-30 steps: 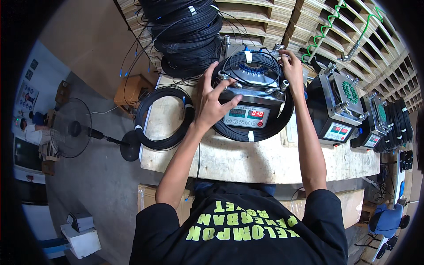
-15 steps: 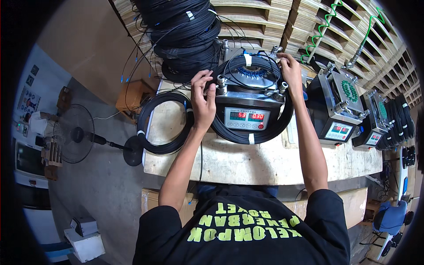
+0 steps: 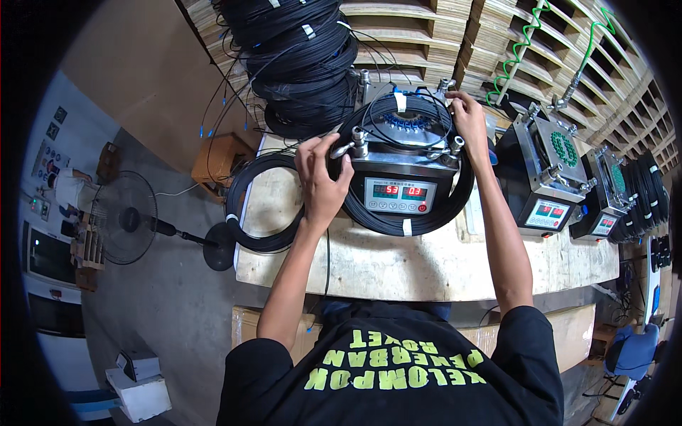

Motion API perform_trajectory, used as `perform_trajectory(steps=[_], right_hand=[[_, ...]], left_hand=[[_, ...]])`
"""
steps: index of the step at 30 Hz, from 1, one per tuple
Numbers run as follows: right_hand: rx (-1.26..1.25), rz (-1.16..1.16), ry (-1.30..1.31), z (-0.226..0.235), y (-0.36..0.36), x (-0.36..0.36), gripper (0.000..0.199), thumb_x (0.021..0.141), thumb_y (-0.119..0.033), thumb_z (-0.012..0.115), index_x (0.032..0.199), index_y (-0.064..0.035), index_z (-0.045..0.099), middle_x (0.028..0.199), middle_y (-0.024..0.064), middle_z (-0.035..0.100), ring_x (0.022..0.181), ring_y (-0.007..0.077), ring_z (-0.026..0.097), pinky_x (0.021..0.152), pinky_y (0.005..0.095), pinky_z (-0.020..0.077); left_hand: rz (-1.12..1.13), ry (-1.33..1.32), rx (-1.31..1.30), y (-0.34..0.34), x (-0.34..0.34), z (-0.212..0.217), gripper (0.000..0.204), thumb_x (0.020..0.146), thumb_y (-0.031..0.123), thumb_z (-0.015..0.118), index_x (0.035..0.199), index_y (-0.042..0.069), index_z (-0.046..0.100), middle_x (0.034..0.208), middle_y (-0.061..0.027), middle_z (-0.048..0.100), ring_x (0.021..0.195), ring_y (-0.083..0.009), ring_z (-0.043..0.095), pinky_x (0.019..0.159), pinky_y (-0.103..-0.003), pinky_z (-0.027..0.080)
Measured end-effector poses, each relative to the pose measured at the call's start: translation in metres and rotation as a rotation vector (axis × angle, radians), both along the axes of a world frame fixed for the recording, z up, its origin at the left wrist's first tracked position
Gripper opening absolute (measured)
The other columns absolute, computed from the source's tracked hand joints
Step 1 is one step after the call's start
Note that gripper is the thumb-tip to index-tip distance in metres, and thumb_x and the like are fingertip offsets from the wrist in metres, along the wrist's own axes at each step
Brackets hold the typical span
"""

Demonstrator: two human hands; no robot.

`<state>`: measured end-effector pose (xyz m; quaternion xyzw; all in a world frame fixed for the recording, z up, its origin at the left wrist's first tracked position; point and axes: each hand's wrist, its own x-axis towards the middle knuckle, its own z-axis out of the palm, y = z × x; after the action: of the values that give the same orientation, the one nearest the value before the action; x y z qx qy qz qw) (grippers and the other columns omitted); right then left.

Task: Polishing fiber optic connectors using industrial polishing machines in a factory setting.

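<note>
A black polishing-type machine (image 3: 376,172) with a metal top, corner clamps and a lit red display stands in front of me on the bench. A large coil of black cable (image 3: 408,228) with white bands loops around it, and part of the cable lies over its top. Blue connectors (image 3: 406,123) ring the round plate there. My left hand (image 3: 323,181) is at the near left clamp (image 3: 360,145), thumb and fingers apart on either side of its lever. My right hand (image 3: 469,124) has its fingers curled at the far right clamp (image 3: 446,85); they partly hide the lever.
Another black cable coil (image 3: 264,245) lies left of the machine, with a tall stack of coils (image 3: 305,78) behind. Two similar machines with green-ringed plates (image 3: 564,149) stand at right. A fan (image 3: 128,219) stands on the floor at left; wooden pallets (image 3: 412,32) rise behind.
My left hand has moved slightly left and down, its thumb and fingers spreading around the clamp lever. My right hand stays at the far right clamp. The whole view has shifted a little.
</note>
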<state>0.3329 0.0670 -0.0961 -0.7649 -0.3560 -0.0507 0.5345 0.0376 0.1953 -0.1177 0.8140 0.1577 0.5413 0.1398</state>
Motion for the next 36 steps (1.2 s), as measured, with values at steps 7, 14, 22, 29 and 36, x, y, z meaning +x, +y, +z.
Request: perform_trajectory(steps=[7, 14, 22, 29, 36], right_hand=[[0.019, 0.020, -0.003, -0.001, 0.004, 0.000, 0.031, 0.094, -0.015, 0.050, 0.109, 0.0028, 0.070, 0.081, 0.0161, 0.068, 0.075, 0.0207, 0.064, 0.070, 0.0326, 0.0497], [0.035, 0.026, -0.016, 0.001, 0.001, -0.002, 0.029, 0.092, -0.016, 0.052, 0.105, 0.0033, 0.069, 0.087, 0.0213, 0.072, 0.079, 0.0273, 0.070, 0.073, 0.0365, 0.0525], [0.314, -0.214, -0.210, 0.019, -0.016, -0.030, 0.019, 0.087, 0.000, 0.055, 0.101, 0.0017, 0.068, 0.085, 0.0149, 0.068, 0.074, 0.0221, 0.064, 0.067, 0.0337, 0.0495], [0.383, -0.170, -0.329, -0.022, -0.058, -0.113, 0.018, 0.082, -0.005, 0.065, 0.100, -0.0032, 0.067, 0.082, 0.0101, 0.050, 0.069, 0.0220, 0.047, 0.062, 0.0354, 0.0389], [-0.006, -0.153, -0.429, -0.028, -0.069, -0.137, 0.032, 0.076, -0.024, 0.077, 0.100, -0.0085, 0.062, 0.088, 0.0111, 0.045, 0.087, 0.0281, 0.047, 0.076, 0.0397, 0.0353]], left_hand=[[-0.176, 0.110, -0.299, 0.005, -0.001, 0.008, 0.021, 0.101, 0.019, 0.057, 0.113, 0.004, 0.064, 0.079, -0.0115, 0.066, 0.076, -0.0272, 0.062, 0.081, -0.038, 0.045], [-0.172, 0.108, -0.226, 0.008, -0.002, 0.001, 0.022, 0.098, 0.013, 0.062, 0.117, 0.003, 0.062, 0.081, -0.0105, 0.062, 0.073, -0.0219, 0.057, 0.073, -0.036, 0.046], [-0.165, 0.086, -0.289, 0.009, 0.007, -0.003, 0.048, 0.092, 0.026, 0.071, 0.130, 0.003, 0.053, 0.101, -0.0104, 0.046, 0.093, -0.0243, 0.047, 0.085, -0.038, 0.043], [-0.205, 0.018, -0.480, 0.011, 0.030, -0.018, 0.052, 0.102, 0.036, 0.055, 0.143, 0.005, 0.049, 0.126, -0.0183, 0.054, 0.116, -0.0302, 0.053, 0.103, -0.041, 0.040], [-0.179, 0.037, -0.487, 0.008, 0.034, -0.021, 0.050, 0.106, 0.036, 0.042, 0.140, 0.001, 0.052, 0.110, -0.0218, 0.065, 0.090, -0.0274, 0.061, 0.085, -0.038, 0.047]])
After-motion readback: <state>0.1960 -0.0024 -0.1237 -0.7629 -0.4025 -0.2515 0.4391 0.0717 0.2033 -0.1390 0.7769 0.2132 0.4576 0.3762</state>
